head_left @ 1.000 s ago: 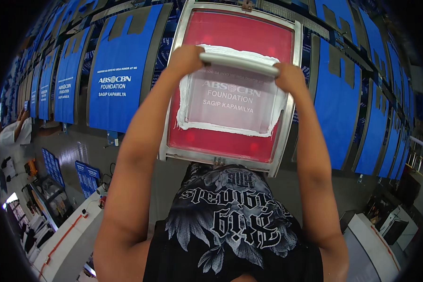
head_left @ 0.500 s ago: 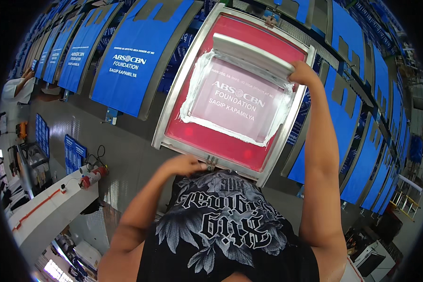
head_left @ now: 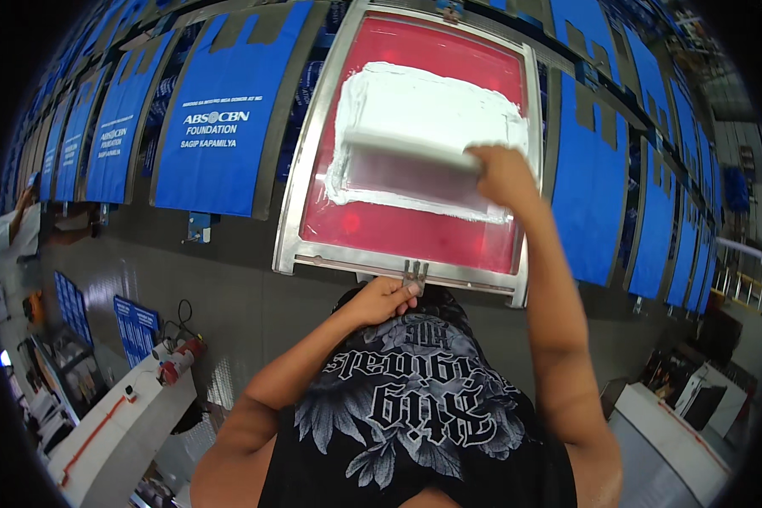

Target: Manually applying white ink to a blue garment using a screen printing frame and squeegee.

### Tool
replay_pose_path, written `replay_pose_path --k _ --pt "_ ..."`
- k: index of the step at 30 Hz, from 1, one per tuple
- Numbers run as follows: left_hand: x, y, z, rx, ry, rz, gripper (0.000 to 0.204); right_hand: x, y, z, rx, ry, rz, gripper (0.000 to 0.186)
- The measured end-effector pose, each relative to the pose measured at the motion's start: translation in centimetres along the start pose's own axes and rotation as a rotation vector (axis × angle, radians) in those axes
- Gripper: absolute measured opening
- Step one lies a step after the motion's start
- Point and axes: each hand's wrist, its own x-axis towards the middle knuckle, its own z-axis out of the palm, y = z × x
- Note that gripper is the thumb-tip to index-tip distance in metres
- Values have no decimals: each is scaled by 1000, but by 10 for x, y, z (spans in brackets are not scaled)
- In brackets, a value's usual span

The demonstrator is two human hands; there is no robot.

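Observation:
A screen-printing frame (head_left: 300, 182) of pale metal with red mesh (head_left: 351, 237) lies ahead of me. A thick white layer of ink (head_left: 423, 97) covers the upper middle of its inner rectangle, with a translucent strip below. My right hand (head_left: 499, 176) grips the right end of a long pale squeegee (head_left: 406, 151), blurred by motion, lying across the ink. My left hand (head_left: 388, 298) is closed on a small metal clamp (head_left: 414, 273) at the middle of the frame's near edge, just above my dark patterned shirt.
Blue printed bag panels (head_left: 207, 169) hang on boards in rows left and right (head_left: 588, 195). A co-worker's arm (head_left: 15, 222) shows at far left. Below stand a white ledge (head_left: 102, 432) with red conduit, a red cylinder (head_left: 178, 364) and equipment (head_left: 690, 394) at lower right.
My left hand has left the squeegee and dropped to the near clamp. My right hand has drawn the squeegee toward me, and white ink now covers the upper lettering area.

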Motion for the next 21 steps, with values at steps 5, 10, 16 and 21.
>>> replay_pose_path --k 5,10,16,21 --pt "15 -14 1 27 29 -51 43 -104 -57 41 -20 204 -16 40" --pt "26 -33 4 243 279 -243 46 -95 -28 32 31 131 46 42" --pt "14 10 -8 979 271 -147 51 -75 80 45 688 7 248 29" --pt "14 64 -106 761 1182 450 25 -50 108 87 1097 133 367 38"
